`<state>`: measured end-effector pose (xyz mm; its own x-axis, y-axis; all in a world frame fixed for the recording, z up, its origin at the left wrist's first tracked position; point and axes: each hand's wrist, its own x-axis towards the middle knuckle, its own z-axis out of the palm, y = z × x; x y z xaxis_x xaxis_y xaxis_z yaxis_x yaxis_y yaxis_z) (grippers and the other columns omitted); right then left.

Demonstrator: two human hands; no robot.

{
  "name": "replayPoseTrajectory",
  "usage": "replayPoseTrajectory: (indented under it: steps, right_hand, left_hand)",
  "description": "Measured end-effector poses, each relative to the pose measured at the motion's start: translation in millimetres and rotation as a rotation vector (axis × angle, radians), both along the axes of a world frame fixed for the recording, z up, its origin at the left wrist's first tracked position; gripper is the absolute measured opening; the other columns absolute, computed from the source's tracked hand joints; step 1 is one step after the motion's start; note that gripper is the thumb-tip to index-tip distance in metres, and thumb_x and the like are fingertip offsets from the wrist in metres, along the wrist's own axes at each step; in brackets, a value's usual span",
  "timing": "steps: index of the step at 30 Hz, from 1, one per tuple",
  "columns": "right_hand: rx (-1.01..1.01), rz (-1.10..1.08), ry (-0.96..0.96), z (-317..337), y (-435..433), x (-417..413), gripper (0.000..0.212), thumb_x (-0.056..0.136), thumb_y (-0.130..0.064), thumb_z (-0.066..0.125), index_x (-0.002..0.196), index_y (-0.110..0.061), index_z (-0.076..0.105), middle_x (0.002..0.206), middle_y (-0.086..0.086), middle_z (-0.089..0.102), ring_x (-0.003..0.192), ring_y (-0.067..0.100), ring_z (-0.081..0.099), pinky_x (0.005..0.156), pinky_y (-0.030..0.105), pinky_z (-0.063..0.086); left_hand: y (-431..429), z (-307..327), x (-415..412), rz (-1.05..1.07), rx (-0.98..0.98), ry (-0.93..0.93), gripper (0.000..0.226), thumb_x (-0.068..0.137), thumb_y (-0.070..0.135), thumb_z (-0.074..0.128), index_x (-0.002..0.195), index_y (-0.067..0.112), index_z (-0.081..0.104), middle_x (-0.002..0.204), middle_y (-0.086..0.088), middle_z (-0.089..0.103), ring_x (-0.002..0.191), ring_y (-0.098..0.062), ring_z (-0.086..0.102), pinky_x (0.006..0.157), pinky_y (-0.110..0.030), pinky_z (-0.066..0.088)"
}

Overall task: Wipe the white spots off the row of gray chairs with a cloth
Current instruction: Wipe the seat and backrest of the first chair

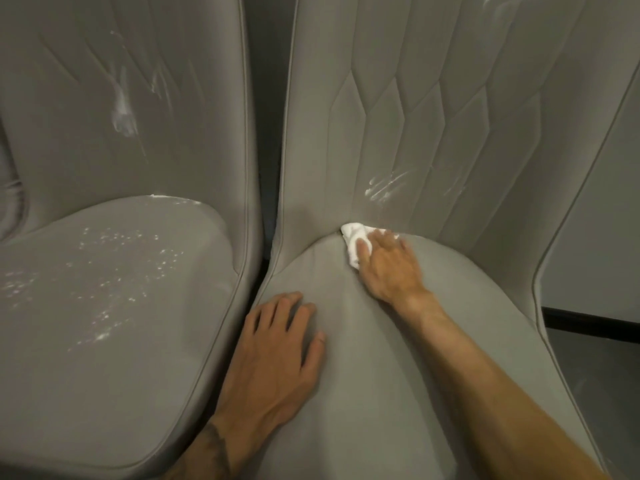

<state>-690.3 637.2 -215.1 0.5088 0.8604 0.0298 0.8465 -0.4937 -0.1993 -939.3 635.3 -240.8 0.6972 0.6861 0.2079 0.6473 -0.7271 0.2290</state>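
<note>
Hands were both on the right chair (381,393). The right hand (388,268) lay on top of a small white cloth (351,245) and pressed it down, with the thumb and fingers laid over it, not pinching it. The fingers looked a bit blurry. The cloth was bunched up at the back of the seat, right where the seat met the chair back. The left hand (277,344) rested flat on the seat, nearer the front and close to the left edge. Its fingers were spread out and it held nothing. On the chair back just above the cloth there was a white smear (382,187). The gray seat around the hands looked clean. The left chair (52,375) stood just beside it, with a thin dark gap (266,133) between the two. Its seat had lots of little white spots (114,282) on it, and its back had long white streaks (123,112). Some dark floor (588,358) showed at the right.
</note>
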Motion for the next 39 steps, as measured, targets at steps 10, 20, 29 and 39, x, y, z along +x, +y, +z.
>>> replayPoseTrajectory:
  steps: [10,20,29,39]
  right_hand:
    - [-0.058,0.267,0.012,3,4,5,0.048,0.111,-0.040,0.021,0.148,-0.024,0.048,0.156,-0.002,0.049,0.147,0.022,0.041,0.127,0.043,0.015]
    - [-0.053,-0.004,-0.069,7,-81,77,0.051,0.108,-0.042,0.035,0.143,-0.011,0.056,0.146,0.015,0.060,0.139,0.030,0.053,0.117,0.047,0.036]
    - [0.095,0.064,0.148,5,-53,41,0.067,0.104,-0.064,0.037,0.159,-0.025,0.035,0.163,0.000,0.041,0.151,0.020,0.037,0.119,0.038,0.033]
    - [0.032,0.090,0.007,-3,-16,13,0.048,0.112,-0.037,0.026,0.153,-0.017,0.040,0.156,0.009,0.041,0.147,0.032,0.038,0.119,0.046,0.031]
  left_hand:
    - [2,2,-2,-0.018,-0.037,0.016,0.047,0.103,0.049,0.036,0.137,0.026,0.058,0.148,0.003,0.051,0.139,-0.018,0.047,0.116,-0.041,0.037]
    - [0,7,-2,-0.016,-0.060,-0.003,0.050,0.101,0.047,0.034,0.135,0.023,0.063,0.145,0.001,0.055,0.136,-0.021,0.051,0.114,-0.040,0.034]
    - [2,2,-3,-0.020,-0.044,-0.016,0.044,0.101,0.047,0.037,0.133,0.026,0.059,0.144,0.003,0.053,0.135,-0.020,0.050,0.113,-0.039,0.033]
    - [3,-2,-1,-0.023,0.003,-0.036,0.042,0.100,0.046,0.043,0.132,0.025,0.059,0.143,0.001,0.055,0.133,-0.023,0.052,0.111,-0.041,0.036]
